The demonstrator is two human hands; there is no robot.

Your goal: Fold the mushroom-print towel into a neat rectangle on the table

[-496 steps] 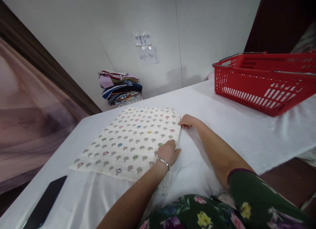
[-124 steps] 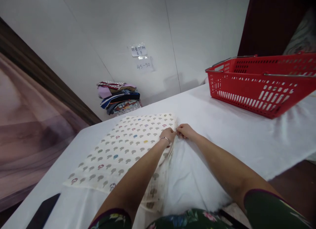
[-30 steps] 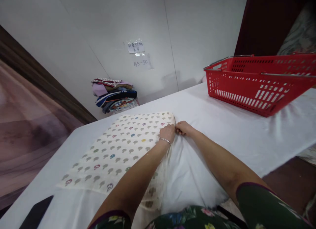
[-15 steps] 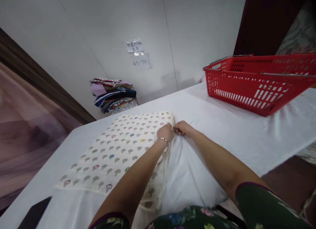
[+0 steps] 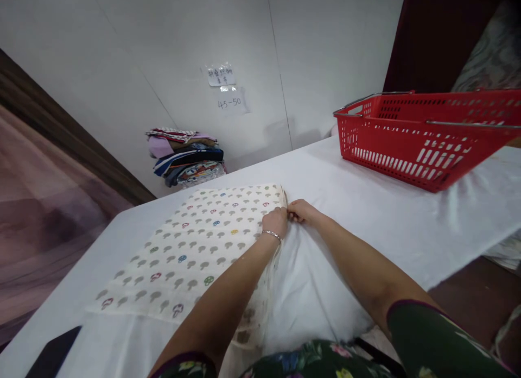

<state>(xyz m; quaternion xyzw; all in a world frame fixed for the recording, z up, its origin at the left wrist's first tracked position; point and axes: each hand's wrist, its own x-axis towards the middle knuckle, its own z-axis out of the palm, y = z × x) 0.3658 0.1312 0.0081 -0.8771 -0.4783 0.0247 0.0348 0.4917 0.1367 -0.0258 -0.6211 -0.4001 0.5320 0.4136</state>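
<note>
A cream cloth with a mushroom print point(image 5: 191, 242) lies flat on the white table point(image 5: 366, 215); part of it hangs over the near edge. My left hand point(image 5: 275, 221), with a silver bracelet at the wrist, rests closed on the cloth's far right corner. My right hand point(image 5: 300, 210) pinches the same corner's edge from the right, and the two hands touch.
A red plastic basket point(image 5: 423, 136) with metal handles stands at the back right. A stack of folded clothes point(image 5: 185, 158) sits against the wall, below two paper notes point(image 5: 226, 87). A dark phone point(image 5: 51, 359) lies at the near left table edge.
Over the last second the hands stay at the cloth's far right corner with hardly any shift. Much earlier they were spread apart along its right edge.
</note>
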